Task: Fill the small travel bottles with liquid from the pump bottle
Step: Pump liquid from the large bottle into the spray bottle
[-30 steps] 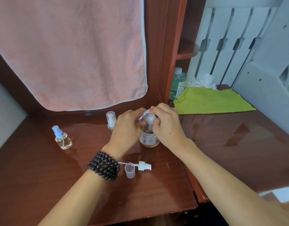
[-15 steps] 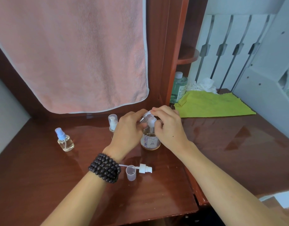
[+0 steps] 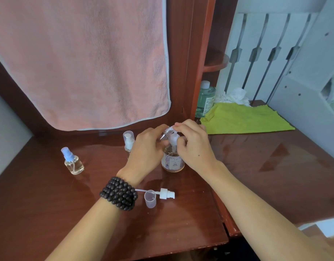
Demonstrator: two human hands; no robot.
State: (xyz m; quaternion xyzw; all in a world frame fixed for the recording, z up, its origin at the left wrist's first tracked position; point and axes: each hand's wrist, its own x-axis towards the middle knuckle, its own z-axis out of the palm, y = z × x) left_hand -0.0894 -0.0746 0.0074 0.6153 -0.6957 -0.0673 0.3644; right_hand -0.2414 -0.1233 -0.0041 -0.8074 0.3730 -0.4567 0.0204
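Desk: dark red wooden desk [image 3: 275, 166], pink towel [image 3: 77, 63] hanging behind.
Left hand [image 3: 145, 153]: pinches the tilted small bottle [image 3: 167, 131] at the spout.
Right hand [image 3: 194, 147]: curled over the pump bottle [image 3: 172, 161] head, ready to press.

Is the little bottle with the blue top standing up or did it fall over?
Standing up. The little bottle sits on its flat bottom on the desk, blue sprayer pointing up, and neither hand touches it.

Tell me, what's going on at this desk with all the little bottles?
A person is refilling travel bottles. Both hands meet over the pump bottle on the desk: the left hand holds a small clear bottle tilted against the pump's nozzle, and the right hand is on the pump top. A loose pump head and a clear cap lie nearer. Two more small bottles stand to the left.
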